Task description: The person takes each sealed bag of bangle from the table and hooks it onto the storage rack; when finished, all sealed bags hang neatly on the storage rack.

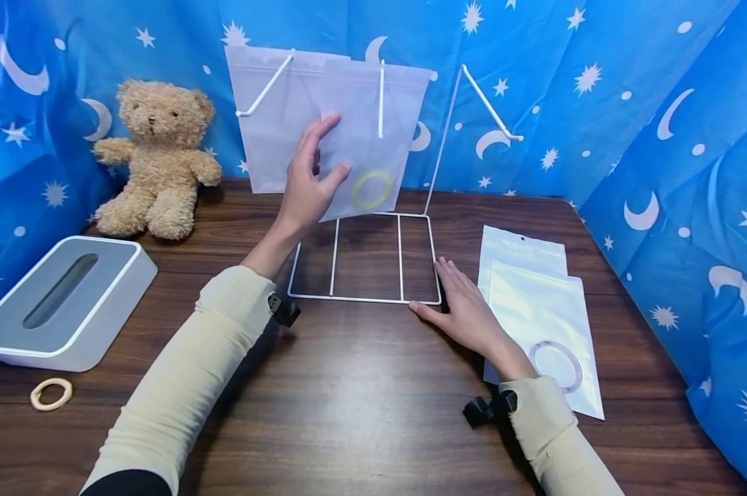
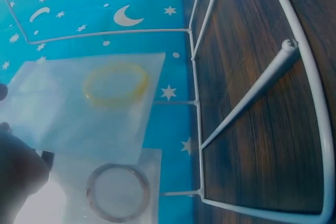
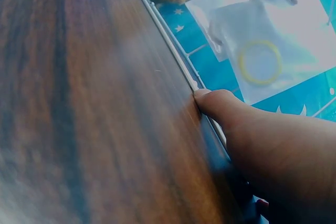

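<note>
A white wire rack (image 1: 364, 299) with three hooks stands on the table. On its middle hook hangs a translucent zip pouch (image 1: 373, 138) with a yellow ring (image 1: 373, 190) inside. Behind and left of it another white pouch (image 1: 261, 124) hangs on the left hook; the left wrist view shows a brownish ring (image 2: 118, 192) in it. My left hand (image 1: 311, 176) is at the front pouch's left edge, thumb and fingers spread apart. My right hand (image 1: 466, 313) rests at the base's front right corner, thumb (image 3: 212, 100) against the front bar and fingers along the side bar.
Two more white pouches (image 1: 534, 317) lie overlapping at the right, one with a ring inside. A teddy bear (image 1: 162, 158) sits at the back left. A grey-topped tissue box (image 1: 63, 303) and a loose wooden ring (image 1: 51, 394) are on the left. Blue curtain surrounds the table.
</note>
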Available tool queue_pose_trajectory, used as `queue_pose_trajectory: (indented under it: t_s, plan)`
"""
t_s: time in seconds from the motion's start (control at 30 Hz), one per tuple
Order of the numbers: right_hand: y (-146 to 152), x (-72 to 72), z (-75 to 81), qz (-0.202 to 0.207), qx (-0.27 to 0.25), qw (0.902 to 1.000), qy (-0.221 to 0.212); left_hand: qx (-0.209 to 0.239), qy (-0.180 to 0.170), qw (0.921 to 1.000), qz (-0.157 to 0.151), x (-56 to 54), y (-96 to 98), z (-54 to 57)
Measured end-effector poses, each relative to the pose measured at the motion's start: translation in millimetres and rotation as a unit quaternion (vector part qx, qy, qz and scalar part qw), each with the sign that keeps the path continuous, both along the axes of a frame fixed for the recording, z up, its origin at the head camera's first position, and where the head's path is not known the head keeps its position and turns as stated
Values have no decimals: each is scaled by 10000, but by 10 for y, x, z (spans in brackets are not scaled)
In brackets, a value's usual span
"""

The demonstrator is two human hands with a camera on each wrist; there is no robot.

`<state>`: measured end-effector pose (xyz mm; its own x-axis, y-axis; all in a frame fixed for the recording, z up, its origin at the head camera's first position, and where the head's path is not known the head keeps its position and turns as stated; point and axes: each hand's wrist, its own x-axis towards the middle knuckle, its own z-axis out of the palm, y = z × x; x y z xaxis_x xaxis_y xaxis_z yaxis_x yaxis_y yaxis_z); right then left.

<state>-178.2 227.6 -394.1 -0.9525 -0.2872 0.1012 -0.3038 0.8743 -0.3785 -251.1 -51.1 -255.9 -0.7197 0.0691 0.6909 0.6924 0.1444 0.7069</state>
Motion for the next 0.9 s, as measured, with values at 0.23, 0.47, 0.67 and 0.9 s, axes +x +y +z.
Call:
queue_pose_trajectory:
  t_s: [0.23,0.47,0.67,0.9]
  plan:
    - [-37,7,38,0,12,10000,-36,-591,72,9974,395,128,-225,-68]
    - [-37,-22,64,59,31,10000,49,-2097,-1974,9549,717,367,-594,-317]
    - [-5,-28,57,44,44,10000,-13,-3538,-3297,8748,284,526,-725,-615]
    - [-23,-6,30,26,-35,9999,-95,-3434,-3560,8691,52,561,-876,-895]
